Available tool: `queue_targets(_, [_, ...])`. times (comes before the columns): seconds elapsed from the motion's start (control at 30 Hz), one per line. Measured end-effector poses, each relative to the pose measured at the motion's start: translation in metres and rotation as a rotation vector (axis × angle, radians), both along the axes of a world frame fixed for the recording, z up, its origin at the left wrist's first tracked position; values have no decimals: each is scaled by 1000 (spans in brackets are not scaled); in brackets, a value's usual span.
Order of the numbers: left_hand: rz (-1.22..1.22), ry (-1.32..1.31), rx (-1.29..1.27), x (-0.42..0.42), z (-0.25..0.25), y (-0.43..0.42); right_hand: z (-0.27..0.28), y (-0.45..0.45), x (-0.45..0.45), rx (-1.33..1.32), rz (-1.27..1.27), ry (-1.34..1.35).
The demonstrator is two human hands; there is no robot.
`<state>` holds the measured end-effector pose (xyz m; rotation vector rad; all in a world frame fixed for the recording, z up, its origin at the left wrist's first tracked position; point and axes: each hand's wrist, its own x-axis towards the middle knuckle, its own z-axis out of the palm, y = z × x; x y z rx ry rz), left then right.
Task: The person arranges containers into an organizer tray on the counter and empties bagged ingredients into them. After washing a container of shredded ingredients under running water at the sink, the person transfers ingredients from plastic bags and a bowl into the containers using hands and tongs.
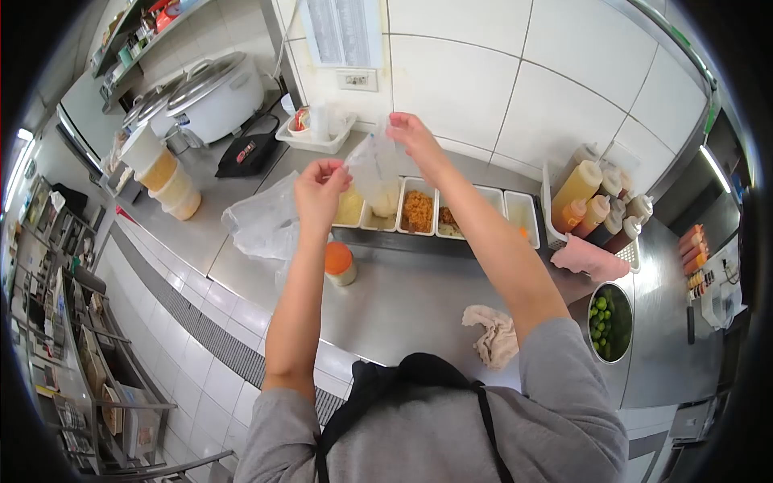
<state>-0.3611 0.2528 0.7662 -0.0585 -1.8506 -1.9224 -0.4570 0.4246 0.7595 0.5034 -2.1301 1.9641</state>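
Both hands pinch the top of a clear plastic bag and stretch it upward between them. My left hand grips its left edge, and my right hand grips the upper right corner. Something pale lies in the bag's lower end, which hangs over a row of white containers; whether it touches them I cannot tell. One white container holds an orange-brown crumbly food. A second, crumpled plastic bag rests left of my left hand. Below that hand stands a jar with an orange lid.
Stacked tubs and large rice cookers stand at left. A white tray sits against the wall. To the right are a basket of squeeze bottles, a pink cloth and a bowl of limes. A beige cloth lies in front.
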Motion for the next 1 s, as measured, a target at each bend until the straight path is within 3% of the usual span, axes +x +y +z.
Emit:
queue_targets(0.03, [-27,-29,-16,0,1,-2,-10,-3,6,-51,78,105])
queue_targets(0.1, [-75,-76,-36,-2,2,-3,-35,-8,34,190,-33,231])
queue_targets(0.2, [-271,-81,-397,-9,4,-7,-58,-13,36,420,-41,98])
queue_targets(0.3, [-106,160,-707,-15,7,-29,-53,-16,18,531,-36,-37])
queue_targets(0.33, [-123,-21,-768,-28,-1,-55,-51,-19,16,557,-47,-60])
queue_targets(0.43, [148,-302,-1267,-51,-33,-115,-44,-27,34,466,-150,110])
queue_targets(0.47, [48,-546,-1297,-52,-40,-130,-42,-29,41,442,-182,119])
queue_targets(0.57, [-76,-856,-1452,-39,-65,-150,-33,-30,49,445,-246,107])
queue_targets(0.67, [-169,-953,-1476,-23,-96,-152,-28,-35,47,522,-243,72])
queue_targets(0.87, [-135,-823,-1427,-29,-102,-166,-14,-42,57,471,-410,33])
queue_targets(0.93, [-170,-769,-1458,-44,-107,-177,-31,-31,39,387,-478,-20])
queue_targets(1.0, [-213,-718,-1480,-66,-113,-188,-32,-29,38,143,-501,-140])
